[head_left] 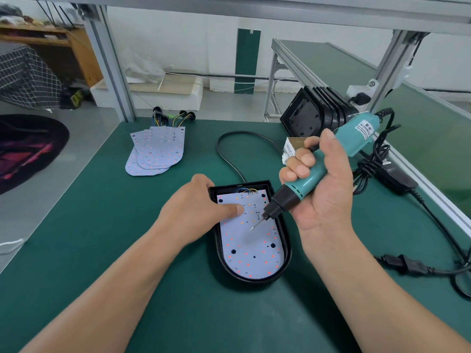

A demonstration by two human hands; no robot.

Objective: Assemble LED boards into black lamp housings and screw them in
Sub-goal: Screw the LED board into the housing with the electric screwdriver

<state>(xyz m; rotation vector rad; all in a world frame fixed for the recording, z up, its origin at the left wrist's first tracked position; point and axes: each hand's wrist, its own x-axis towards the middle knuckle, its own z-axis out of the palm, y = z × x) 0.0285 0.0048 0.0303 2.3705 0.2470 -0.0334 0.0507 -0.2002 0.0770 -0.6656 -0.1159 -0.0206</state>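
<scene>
A black lamp housing (285, 240) lies on the green mat in front of me, with a white LED board (251, 253) seated inside it. My left hand (196, 207) holds the housing's upper left corner, and its thumb presses down on the board. My right hand (321, 182) grips a teal electric screwdriver (341, 149), tilted down to the left. Its bit tip, with a screw on it, hovers just over the board's middle.
A fanned pile of spare LED boards (156, 151) with wire bundles lies at the back left. A row of black housings (318, 110) leans at the back right, with a small carton beside it. The screwdriver's cable and power adapter (397, 179) trail along the right edge.
</scene>
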